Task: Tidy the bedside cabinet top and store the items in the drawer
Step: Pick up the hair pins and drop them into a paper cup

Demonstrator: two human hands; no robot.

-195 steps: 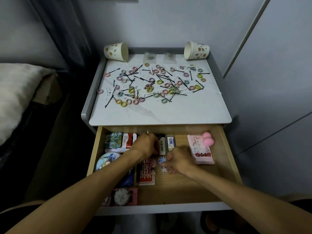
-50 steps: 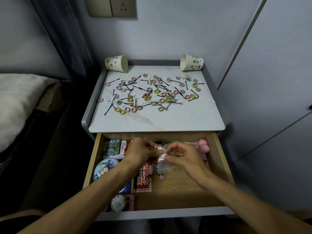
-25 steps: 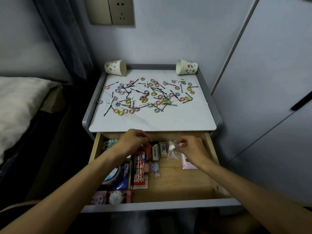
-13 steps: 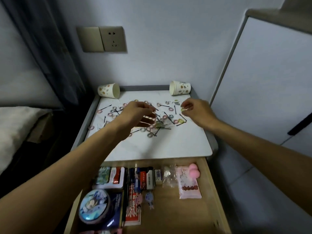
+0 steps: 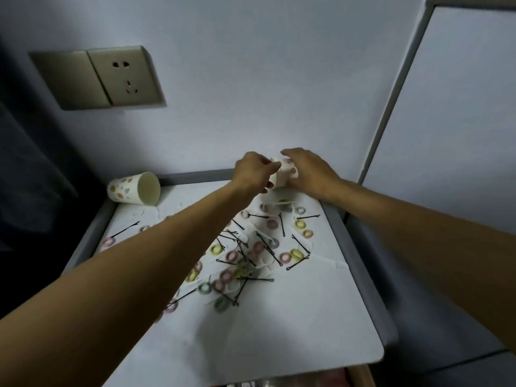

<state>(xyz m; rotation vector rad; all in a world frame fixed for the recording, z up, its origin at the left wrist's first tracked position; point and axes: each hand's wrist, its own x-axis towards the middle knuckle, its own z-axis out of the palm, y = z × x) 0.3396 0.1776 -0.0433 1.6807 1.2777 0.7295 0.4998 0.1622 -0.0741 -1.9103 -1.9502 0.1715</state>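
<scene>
At the back right corner of the tabletop, I am gripping the paper cup, left hand pinching its rim, right hand wrapping its side; hair ties and bobby pins are lying nearer.

Cabinet top — white slab, grey raised rim
A spotted cup lies on its side in the back left corner, mouth facing right; pastel hair ties and black pins are strewn together across the middle — some overlapping.
</scene>
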